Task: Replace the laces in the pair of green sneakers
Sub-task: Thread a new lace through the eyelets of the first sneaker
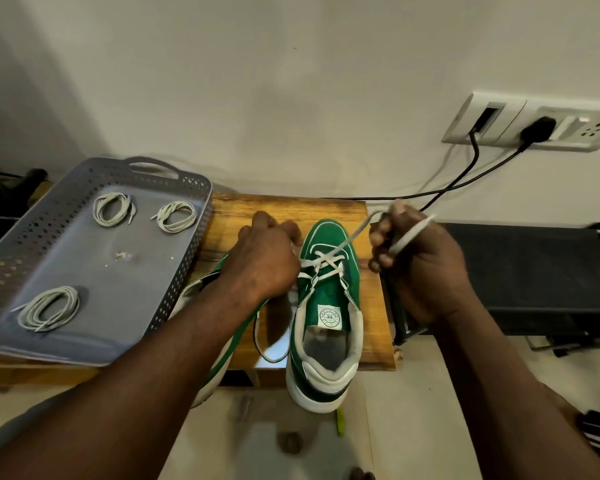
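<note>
Head: sneaker [327, 293] heel past table [374, 323] edge

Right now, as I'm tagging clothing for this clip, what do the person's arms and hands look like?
The left arm and right arm are bare to the frame edge; no sleeve shows. The left hand and right hand wear no gloves; no ring, watch or band is visible.
</note>
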A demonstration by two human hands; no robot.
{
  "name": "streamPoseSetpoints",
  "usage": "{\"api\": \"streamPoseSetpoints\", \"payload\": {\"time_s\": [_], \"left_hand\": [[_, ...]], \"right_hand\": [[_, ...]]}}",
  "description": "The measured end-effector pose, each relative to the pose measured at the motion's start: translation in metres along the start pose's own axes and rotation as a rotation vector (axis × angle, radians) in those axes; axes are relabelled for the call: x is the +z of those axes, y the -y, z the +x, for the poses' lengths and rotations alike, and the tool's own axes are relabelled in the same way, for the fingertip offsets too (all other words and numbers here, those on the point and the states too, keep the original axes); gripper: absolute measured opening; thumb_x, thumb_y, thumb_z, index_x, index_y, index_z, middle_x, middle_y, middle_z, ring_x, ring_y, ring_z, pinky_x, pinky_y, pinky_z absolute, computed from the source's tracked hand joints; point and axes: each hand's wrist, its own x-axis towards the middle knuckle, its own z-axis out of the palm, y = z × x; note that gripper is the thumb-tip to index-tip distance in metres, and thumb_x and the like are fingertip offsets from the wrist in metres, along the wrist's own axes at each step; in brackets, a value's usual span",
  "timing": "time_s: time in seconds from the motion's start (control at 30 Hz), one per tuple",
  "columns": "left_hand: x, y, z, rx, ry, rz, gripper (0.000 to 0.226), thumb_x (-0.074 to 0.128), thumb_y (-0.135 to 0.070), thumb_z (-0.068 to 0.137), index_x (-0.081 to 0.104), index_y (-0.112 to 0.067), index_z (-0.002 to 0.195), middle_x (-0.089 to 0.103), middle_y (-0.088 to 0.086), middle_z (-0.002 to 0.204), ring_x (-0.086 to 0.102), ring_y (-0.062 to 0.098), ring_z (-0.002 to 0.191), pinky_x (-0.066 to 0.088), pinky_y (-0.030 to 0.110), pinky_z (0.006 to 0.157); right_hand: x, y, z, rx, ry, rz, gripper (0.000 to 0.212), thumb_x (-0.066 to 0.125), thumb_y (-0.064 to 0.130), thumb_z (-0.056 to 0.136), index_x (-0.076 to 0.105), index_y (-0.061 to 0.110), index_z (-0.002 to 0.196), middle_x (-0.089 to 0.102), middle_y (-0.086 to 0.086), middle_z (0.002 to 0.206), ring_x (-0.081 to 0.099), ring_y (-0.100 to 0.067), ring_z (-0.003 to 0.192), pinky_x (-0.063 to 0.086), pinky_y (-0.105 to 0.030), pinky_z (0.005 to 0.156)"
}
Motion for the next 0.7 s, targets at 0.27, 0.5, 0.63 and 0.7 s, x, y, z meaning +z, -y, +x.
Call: {"api": "streamPoseSetpoints", "payload": {"time_s": [0.27, 0.5, 0.63, 0.7], "left_hand": [[-0.003, -0.023, -0.009, 0.443, -0.104, -0.140, 0.035, 0.074, -0.026, 0.094, 0.069, -0.031, 0.128, 0.056, -0.015, 0.132, 0.038, 0.014, 0.129, 0.030, 0.025, 0.097], [-0.011, -0.014, -0.005, 0.438, -0.188, 0.152, 0.021, 0.070, -0.037, 0.097, 0.078, -0.026, 0.113, 0.061, -0.016, 0.129, 0.040, 0.016, 0.122, 0.046, 0.038, 0.098], [-0.021, 0.007, 0.002, 0.267, -0.155, 0.352, 0.022, 0.073, -0.041, 0.094, 0.080, -0.026, 0.108, 0.055, -0.011, 0.140, 0.036, 0.019, 0.126, 0.044, 0.043, 0.103], [-0.019, 0.005, -0.001, 0.280, -0.116, 0.213, 0.027, 0.074, -0.046, 0.092, 0.077, -0.031, 0.115, 0.048, -0.013, 0.148, 0.033, 0.019, 0.133, 0.041, 0.045, 0.108]], "right_hand": [[0.010, -0.013, -0.001, 0.004, 0.099, -0.446, 0.030, 0.055, 0.031, 0.100, 0.070, 0.014, 0.080, 0.056, -0.002, 0.062, 0.048, -0.013, 0.059, 0.042, -0.025, 0.061], [0.006, -0.008, -0.001, -0.006, 0.091, -0.420, 0.030, 0.061, 0.032, 0.099, 0.071, 0.012, 0.079, 0.050, 0.002, 0.058, 0.042, -0.008, 0.055, 0.037, -0.021, 0.053], [-0.001, -0.006, 0.000, 0.034, 0.071, -0.376, 0.032, 0.056, 0.025, 0.106, 0.070, 0.005, 0.086, 0.044, 0.003, 0.058, 0.035, -0.009, 0.053, 0.030, -0.024, 0.051], [0.001, -0.007, 0.000, 0.041, 0.064, -0.393, 0.032, 0.056, 0.026, 0.106, 0.070, 0.006, 0.085, 0.045, 0.003, 0.058, 0.036, -0.007, 0.052, 0.030, -0.023, 0.051]]}}
